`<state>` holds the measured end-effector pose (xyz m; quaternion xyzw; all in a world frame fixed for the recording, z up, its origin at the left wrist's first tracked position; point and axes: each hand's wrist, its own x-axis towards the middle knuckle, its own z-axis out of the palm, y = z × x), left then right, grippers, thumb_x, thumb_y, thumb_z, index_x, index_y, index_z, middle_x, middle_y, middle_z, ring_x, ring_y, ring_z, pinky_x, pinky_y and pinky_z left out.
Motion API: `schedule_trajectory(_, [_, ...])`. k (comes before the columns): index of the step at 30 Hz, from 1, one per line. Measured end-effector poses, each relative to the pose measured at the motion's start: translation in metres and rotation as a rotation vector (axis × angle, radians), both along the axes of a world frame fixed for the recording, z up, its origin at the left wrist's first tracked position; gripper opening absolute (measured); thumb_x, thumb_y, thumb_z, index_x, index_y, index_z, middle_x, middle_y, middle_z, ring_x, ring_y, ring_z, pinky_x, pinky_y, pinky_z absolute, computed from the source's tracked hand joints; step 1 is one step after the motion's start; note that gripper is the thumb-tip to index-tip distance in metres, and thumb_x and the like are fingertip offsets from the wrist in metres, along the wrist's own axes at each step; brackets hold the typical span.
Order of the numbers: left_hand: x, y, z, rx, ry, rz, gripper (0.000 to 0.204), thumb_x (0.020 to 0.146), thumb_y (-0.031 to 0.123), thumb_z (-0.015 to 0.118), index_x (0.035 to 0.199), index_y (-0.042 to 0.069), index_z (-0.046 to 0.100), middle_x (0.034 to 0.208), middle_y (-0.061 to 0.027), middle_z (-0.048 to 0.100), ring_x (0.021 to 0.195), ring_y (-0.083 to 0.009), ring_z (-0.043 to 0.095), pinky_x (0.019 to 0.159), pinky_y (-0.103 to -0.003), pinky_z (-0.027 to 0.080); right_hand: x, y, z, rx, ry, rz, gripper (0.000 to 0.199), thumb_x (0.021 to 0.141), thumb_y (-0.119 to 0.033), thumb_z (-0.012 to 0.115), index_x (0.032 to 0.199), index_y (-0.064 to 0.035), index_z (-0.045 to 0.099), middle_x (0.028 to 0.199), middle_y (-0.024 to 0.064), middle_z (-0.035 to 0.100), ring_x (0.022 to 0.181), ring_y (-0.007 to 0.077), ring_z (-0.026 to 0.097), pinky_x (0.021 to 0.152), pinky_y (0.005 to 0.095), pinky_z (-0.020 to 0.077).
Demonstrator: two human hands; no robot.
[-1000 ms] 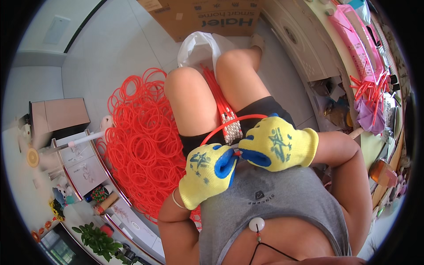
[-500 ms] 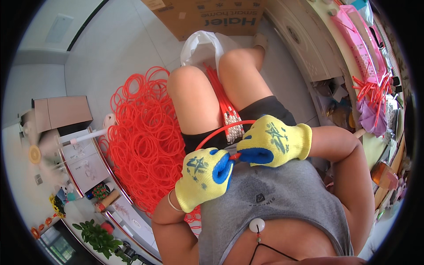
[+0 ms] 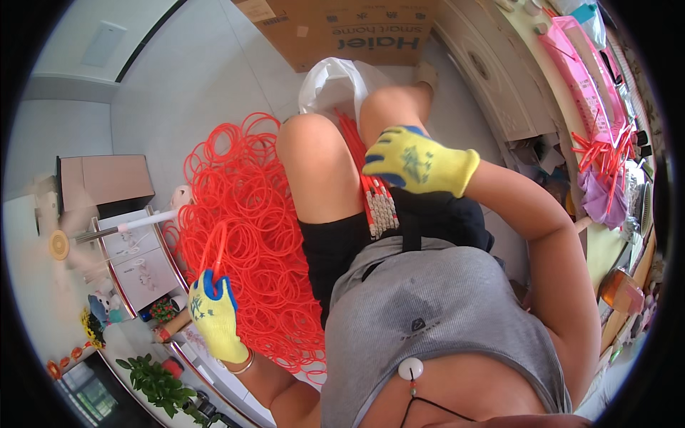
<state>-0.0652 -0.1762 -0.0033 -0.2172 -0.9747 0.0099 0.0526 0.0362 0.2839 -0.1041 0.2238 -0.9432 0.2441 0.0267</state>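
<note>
My left hand (image 3: 214, 317), in a yellow glove with blue palm, is closed on a red plastic tube ring (image 3: 218, 246), held above a big heap of red rings (image 3: 250, 214) at the left. My right hand (image 3: 422, 162), gloved alike, is over my right thigh. Its fingers are apart and reach over a bundle of thin red rods (image 3: 352, 143) lying between my thighs. The rods' near ends carry whitish tips (image 3: 382, 214). The right fingertips are partly hidden, and I cannot tell whether they touch the rods.
A white plastic bag (image 3: 330, 75) is beyond my knees, in front of a cardboard box (image 3: 342, 36). At the right, a cluttered counter holds a pink basket (image 3: 581, 78) and red strips (image 3: 606, 153). A fan (image 3: 64, 242) and a white cabinet (image 3: 143, 278) stand left.
My hands have parted from in front of my chest. The left has carried the ring left to the heap. The right has moved forward to the rod bundle.
</note>
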Motion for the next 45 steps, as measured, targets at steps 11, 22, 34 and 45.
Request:
schedule_trajectory(11, [0.013, 0.044, -0.039, 0.618, -0.416, 0.075, 0.026, 0.094, 0.009, 0.074, 0.118, 0.000, 0.072, 0.110, -0.0145, 0.074, 0.096, -0.0252, 0.072, 0.082, -0.034, 0.057, -0.012, -0.020, -0.004, 0.019, 0.166, 0.180, 0.018, 0.084, -0.022, 0.070, 0.100, -0.0155, 0.070, 0.107, 0.0039, 0.066, 0.105, 0.0268, 0.062, 0.099, 0.0409, 0.0451])
schedule_trajectory(22, [0.051, 0.195, -0.047, 1.287, -1.478, -0.512, 0.048, 0.108, 0.034, 0.052, 0.137, -0.004, 0.057, 0.129, -0.0204, 0.066, 0.118, -0.0297, 0.067, 0.104, -0.040, 0.052, 0.071, 0.129, 0.183, -1.829, 0.241, 0.232, 0.047, 0.101, -0.014, 0.058, 0.140, 0.0101, 0.049, 0.133, 0.0175, 0.058, 0.099, 0.0249, 0.058, 0.101, 0.0348, 0.0447])
schedule_trajectory(34, [0.015, 0.246, -0.085, 2.297, -1.589, -0.166, 0.049, 0.110, 0.032, 0.048, 0.150, 0.003, 0.049, 0.150, -0.0175, 0.056, 0.140, -0.0338, 0.052, 0.124, -0.052, 0.033, 0.179, 0.200, 0.097, -2.511, 0.508, 0.022, 0.021, 0.095, 0.003, 0.058, 0.115, 0.0054, 0.064, 0.101, 0.0104, 0.063, 0.080, 0.0190, 0.052, 0.075, 0.0302, 0.0470])
schedule_trajectory(45, [-0.027, 0.229, -0.063, 2.521, -1.280, -0.574, 0.041, 0.107, 0.035, 0.053, 0.135, 0.007, 0.066, 0.141, -0.0155, 0.064, 0.136, -0.0360, 0.056, 0.124, -0.057, 0.032, 0.087, 0.198, -0.022, -2.983, 0.517, -0.073, 0.031, 0.094, 0.001, 0.065, 0.125, 0.0013, 0.066, 0.093, 0.0084, 0.061, 0.077, 0.0194, 0.051, 0.072, 0.0284, 0.0495])
